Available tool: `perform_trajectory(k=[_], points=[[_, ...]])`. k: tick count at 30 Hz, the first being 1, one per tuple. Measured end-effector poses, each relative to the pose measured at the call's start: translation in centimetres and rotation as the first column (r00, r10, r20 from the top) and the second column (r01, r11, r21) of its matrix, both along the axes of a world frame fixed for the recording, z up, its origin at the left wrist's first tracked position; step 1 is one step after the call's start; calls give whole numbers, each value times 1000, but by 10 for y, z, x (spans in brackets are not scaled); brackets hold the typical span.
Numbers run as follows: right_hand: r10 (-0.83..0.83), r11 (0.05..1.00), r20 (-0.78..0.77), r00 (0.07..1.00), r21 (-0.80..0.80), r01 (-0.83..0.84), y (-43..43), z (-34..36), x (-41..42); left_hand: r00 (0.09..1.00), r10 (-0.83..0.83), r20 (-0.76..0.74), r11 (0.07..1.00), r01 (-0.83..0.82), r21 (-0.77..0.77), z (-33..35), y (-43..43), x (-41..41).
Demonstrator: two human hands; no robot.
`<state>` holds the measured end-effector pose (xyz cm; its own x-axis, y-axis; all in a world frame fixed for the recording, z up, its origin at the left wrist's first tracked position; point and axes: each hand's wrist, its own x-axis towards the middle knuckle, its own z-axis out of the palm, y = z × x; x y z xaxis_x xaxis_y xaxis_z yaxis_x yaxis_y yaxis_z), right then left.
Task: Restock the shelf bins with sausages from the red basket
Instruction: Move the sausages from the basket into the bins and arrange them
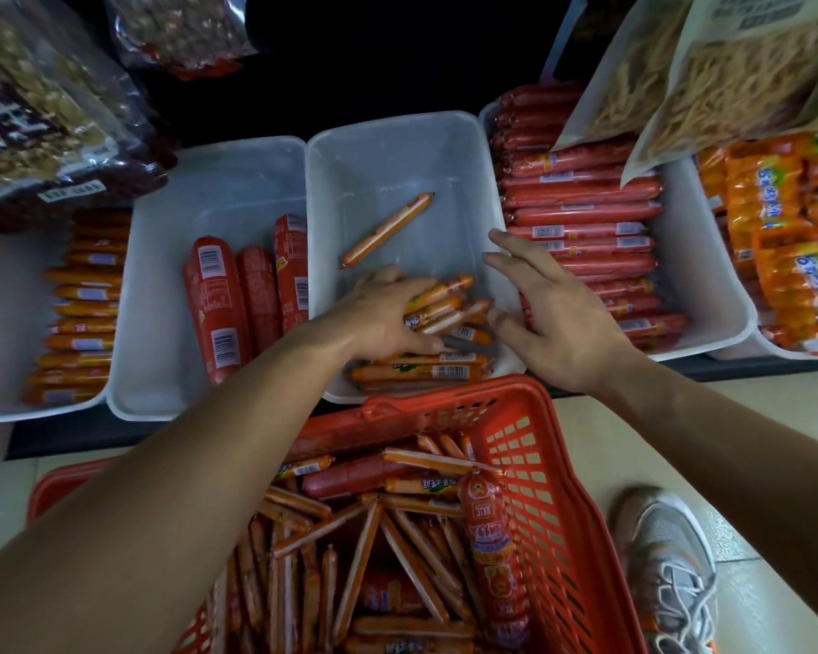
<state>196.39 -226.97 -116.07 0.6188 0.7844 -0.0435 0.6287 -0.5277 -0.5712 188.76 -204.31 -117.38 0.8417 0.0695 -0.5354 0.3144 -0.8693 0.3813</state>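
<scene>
My left hand (388, 318) lies palm down on the pile of thin orange sausages (445, 368) at the near end of the middle bin (388, 125), which sits at the front edge of the shelf (57, 436). Its fingers (381, 278) are blurred; they seem to lie over the pile, and I cannot tell whether they curl round any of it. My right hand (548, 313) hangs over the same bin's right wall with its fingers (511, 247) straight and spread, holding nothing, the thumb just beside the pile. One lone sausage (388, 228) lies slantwise further back on the bin's bare floor, apart from the rest. The red basket (563, 488) stands on the floor just before the shelf's front edge, under my forearms, heaped with more thin orange sausages and a few fat red ones (489, 535). Along the shelf to the left, the neighbouring bin (161, 257) holds three fat red sausages standing lengthwise against its right side, and the bin toward the left end (1, 323) holds a row of orange ones. To the right, another bin (700, 276) is stacked full of red sausages. Orange packs (775, 238) fill the shelf's right end. My grey shoe (667, 568) is beside the basket.
</scene>
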Motion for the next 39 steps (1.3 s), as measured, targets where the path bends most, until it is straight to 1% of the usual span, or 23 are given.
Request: perform_trajectory(k=[1,3,4,6,8,9,11,12,15,16,19,20,22,24,26,28,32,34,36,39], points=[[0,1000,0,1000,-2,0,0,0,0,998,-59,-22,998,60,33,0,0,-4],[-1,1000,5,1000,-7,1,0,0,-1,984,-181,-6,978,180,101,0,1,-8],[0,1000,11,1000,-7,0,0,0,0,977,-213,9,972,211,98,2,1,-7],[-1,1000,17,1000,-5,1,0,1,-1,969,-245,-10,967,245,70,5,0,0],[-7,1000,14,1000,-1,7,0,1,-1,962,-261,-77,959,267,92,7,-4,7],[-8,1000,13,1000,4,8,1,1,-1,962,-252,-103,958,263,112,6,-6,11],[-6,1000,9,1000,16,6,1,1,0,975,-188,-117,973,202,113,5,-9,16],[-6,1000,4,1000,19,6,1,0,0,984,-149,-102,981,160,111,4,-10,16],[-11,1000,-8,1000,11,11,2,1,1,999,-47,7,989,45,142,0,-6,9],[-12,1000,-7,1000,7,12,2,1,1,999,-31,27,992,28,120,-2,-3,7],[-8,1000,8,1000,-1,8,2,1,1,996,-82,47,997,82,0,-3,1,2],[-7,1000,12,1000,-7,7,2,1,0,992,-119,39,993,120,-9,-2,0,1],[-8,1000,14,1000,-16,8,2,1,0,985,-173,15,983,172,58,-3,-7,-2],[-8,1000,14,1000,-16,8,2,2,-1,991,-134,29,984,130,125,-7,-13,-7],[-6,1000,12,1000,-13,7,3,3,-2,993,-59,99,990,45,134,-12,-15,-9],[-5,1000,12,1000,-12,5,3,2,-1,989,-19,145,992,1,126,-14,-12,-5],[-9,1000,16,1000,-10,9,3,1,-1,969,-61,241,991,31,126,-14,-3,4],[-7,1000,20,1000,-11,8,3,1,-1,960,-68,270,997,54,62,-13,0,6],[-6,1000,22,1000,-13,6,3,1,-1,972,-83,222,996,74,46,-12,1,4],[-3,1000,22,1000,-17,4,3,2,-1,974,-215,72,961,198,192,-10,-2,-2]])
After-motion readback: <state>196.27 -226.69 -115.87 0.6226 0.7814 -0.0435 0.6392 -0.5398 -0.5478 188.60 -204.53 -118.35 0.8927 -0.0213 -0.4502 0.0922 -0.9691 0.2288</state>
